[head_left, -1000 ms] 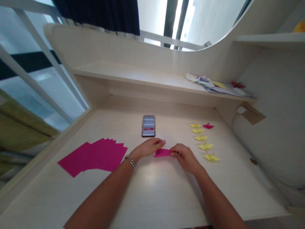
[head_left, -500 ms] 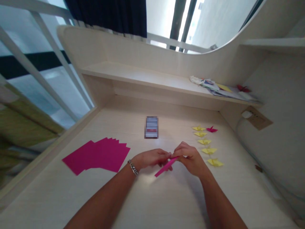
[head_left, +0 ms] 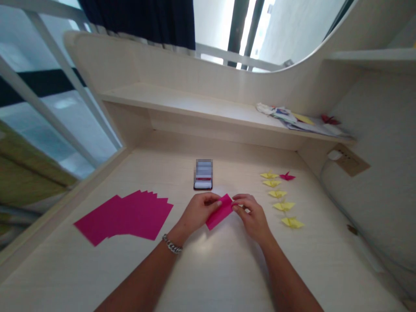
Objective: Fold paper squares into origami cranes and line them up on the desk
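A folded magenta paper (head_left: 220,212) is held just above the pale wooden desk (head_left: 208,264), near its middle. My left hand (head_left: 196,210) pinches its left side with closed fingers. My right hand (head_left: 251,213) pinches its upper right corner. A bracelet circles my left wrist. A phone (head_left: 203,175) lies right behind the hands.
A fanned stack of magenta sheets (head_left: 125,214) lies to the left. A column of folded yellow paper cranes (head_left: 281,199) and one magenta crane (head_left: 287,176) sit to the right. Papers (head_left: 297,120) rest on the back shelf. A grey cushion (head_left: 377,186) fills the right side.
The paper lay flat on the desk under both hands, was lifted and turned on edge, and is now held tilted with its face toward me. Both hands rose slightly.
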